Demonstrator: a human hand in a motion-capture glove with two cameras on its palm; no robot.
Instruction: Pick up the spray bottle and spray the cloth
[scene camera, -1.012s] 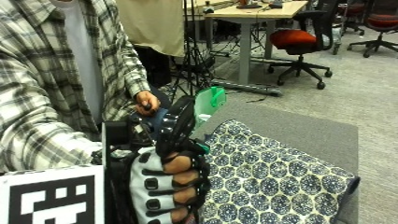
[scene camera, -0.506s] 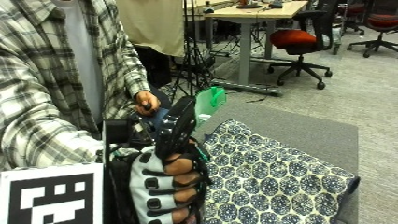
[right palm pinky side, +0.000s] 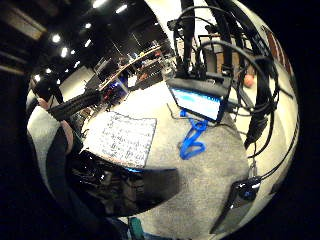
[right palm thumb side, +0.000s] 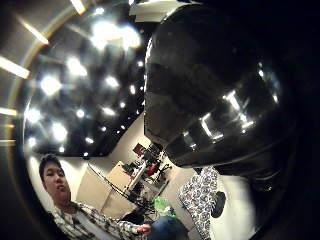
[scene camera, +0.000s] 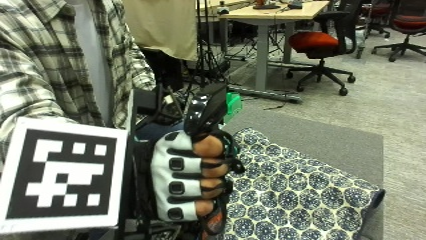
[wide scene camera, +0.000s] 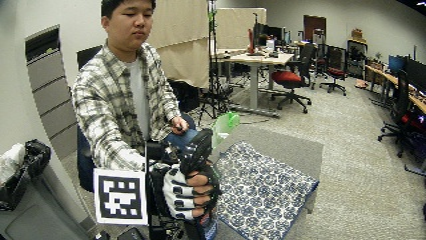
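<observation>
My gloved right hand (scene camera: 190, 180) grips the spray bottle's neck, fingers curled round it, held up near the table's near corner. The bottle's black spray head (scene camera: 205, 107) sticks up above the fingers and points out over the cloth (scene camera: 299, 195). That cloth is white with a blue round pattern and lies spread on the grey table (scene camera: 319, 132). In the wide outside view the hand (wide scene camera: 190, 187) holds the bottle (wide scene camera: 196, 145) beside the cloth (wide scene camera: 263, 190). The black spray bottle (right palm thumb side: 215, 100) fills much of the thumb side palm view, with the cloth (right palm thumb side: 200, 195) beyond it.
A green object (scene camera: 231, 105) stands at the table's edge behind the bottle. The person's bare left hand (wide scene camera: 180, 125) is near it. Office chairs (scene camera: 319, 42) and a desk (scene camera: 266, 12) stand on the carpet beyond the table.
My gloved hand has lifted the spray bottle a little higher and brought it closer to the outside camera. The cloth has not moved.
</observation>
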